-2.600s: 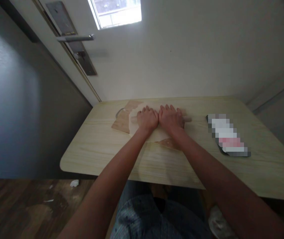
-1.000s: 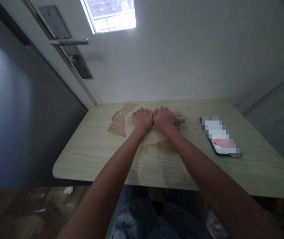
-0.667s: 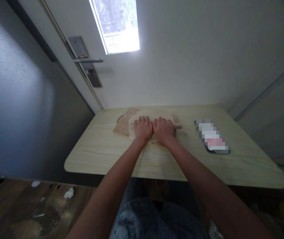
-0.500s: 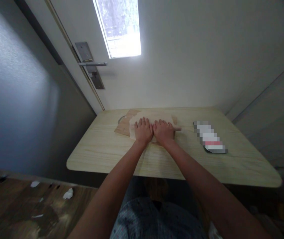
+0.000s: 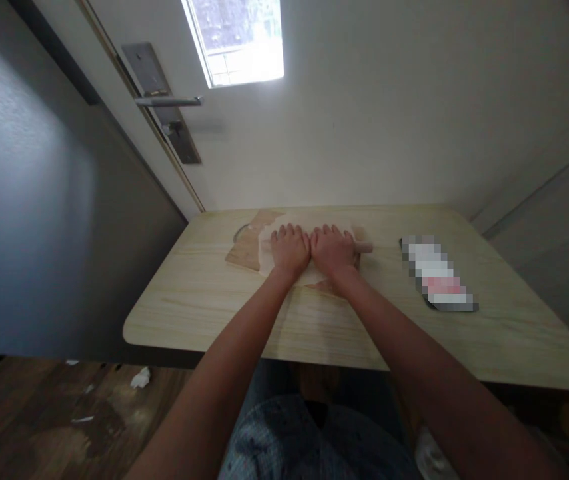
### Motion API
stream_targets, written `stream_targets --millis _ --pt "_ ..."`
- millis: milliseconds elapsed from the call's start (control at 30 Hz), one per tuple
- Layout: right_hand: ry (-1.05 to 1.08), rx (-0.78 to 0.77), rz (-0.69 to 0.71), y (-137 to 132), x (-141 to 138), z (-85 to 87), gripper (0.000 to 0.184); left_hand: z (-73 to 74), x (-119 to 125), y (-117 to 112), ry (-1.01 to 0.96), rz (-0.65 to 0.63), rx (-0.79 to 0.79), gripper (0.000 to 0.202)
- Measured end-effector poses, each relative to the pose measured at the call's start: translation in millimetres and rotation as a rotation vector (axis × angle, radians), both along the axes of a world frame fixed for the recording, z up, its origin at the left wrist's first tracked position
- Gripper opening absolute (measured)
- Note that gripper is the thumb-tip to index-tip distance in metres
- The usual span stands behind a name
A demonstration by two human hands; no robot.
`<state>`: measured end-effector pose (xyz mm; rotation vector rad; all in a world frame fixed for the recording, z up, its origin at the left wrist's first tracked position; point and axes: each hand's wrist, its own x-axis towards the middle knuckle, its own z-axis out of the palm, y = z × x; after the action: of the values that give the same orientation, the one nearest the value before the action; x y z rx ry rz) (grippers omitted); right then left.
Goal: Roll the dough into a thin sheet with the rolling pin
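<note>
My left hand (image 5: 290, 249) and my right hand (image 5: 333, 250) lie side by side, palms down with fingers stretched flat, on a wooden rolling pin (image 5: 364, 247) whose right end sticks out past my right hand. Under the pin lies a pale flattened sheet of dough (image 5: 266, 248) on a wooden cutting board (image 5: 245, 247). The board rests on a light wooden table (image 5: 204, 300). Most of the pin and the dough's middle are hidden beneath my hands.
A phone (image 5: 438, 281) lies on the table to the right of my hands. Behind the table is a white door with a metal lever handle (image 5: 167, 102) and a small window (image 5: 237, 39). Paper scraps (image 5: 139, 378) lie on the dark wooden floor at lower left.
My hands and the pin have slid a little back and forth over the dough, staying pressed together. The camera view shifted up and then down again.
</note>
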<state>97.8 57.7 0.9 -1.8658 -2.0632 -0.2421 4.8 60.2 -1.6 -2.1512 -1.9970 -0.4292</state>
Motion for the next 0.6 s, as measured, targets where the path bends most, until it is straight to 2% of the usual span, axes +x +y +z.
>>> stream_targets --millis 267,400,600 --pt "0.032 -0.115 -0.052 40 1 6.1 0.039 6.9 2 36 -0.088 0.008 -0.070 0.042" --pt "0.055 -0.187 -0.098 61 1 11.9 0.039 11.5 3 56 -0.110 0.061 -0.125 0.040" --pt "0.114 -0.218 -0.111 89 2 14.4 0.039 16.2 5 83 -0.141 0.069 -0.170 0.041"
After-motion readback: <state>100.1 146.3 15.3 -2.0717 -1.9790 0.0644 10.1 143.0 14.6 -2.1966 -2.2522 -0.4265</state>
